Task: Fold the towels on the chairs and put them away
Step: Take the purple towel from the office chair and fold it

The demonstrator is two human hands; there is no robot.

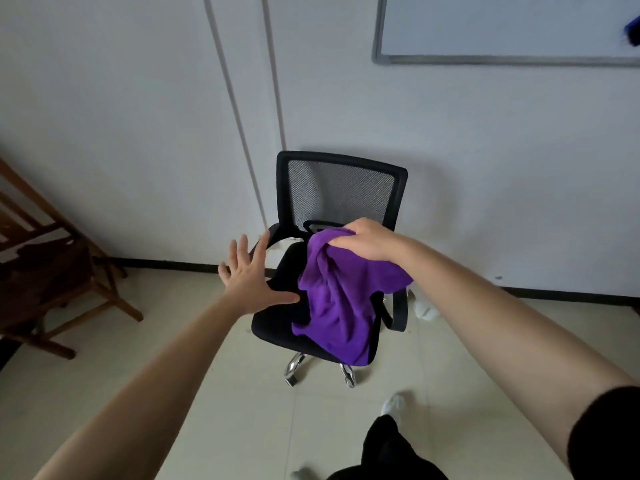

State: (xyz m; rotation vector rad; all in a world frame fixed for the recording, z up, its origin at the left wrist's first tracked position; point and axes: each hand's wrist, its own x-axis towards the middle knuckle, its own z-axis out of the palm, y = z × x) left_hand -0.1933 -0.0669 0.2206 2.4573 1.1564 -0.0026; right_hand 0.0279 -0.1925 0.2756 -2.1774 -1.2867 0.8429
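A purple towel [341,306] hangs over the seat of a black mesh office chair [341,188] that stands against the white wall. My right hand [363,239] grips the towel's bunched top edge and holds it lifted above the seat, while the lower part still drapes over the seat's front right. My left hand [251,275] hovers with fingers spread over the chair's left armrest, just left of the towel and not touching it.
A wooden chair [59,271] with dark cloth on it stands at the left. A whiteboard [502,29] hangs on the wall at upper right. My legs and white shoe [393,405] are on the pale tiled floor below the chair.
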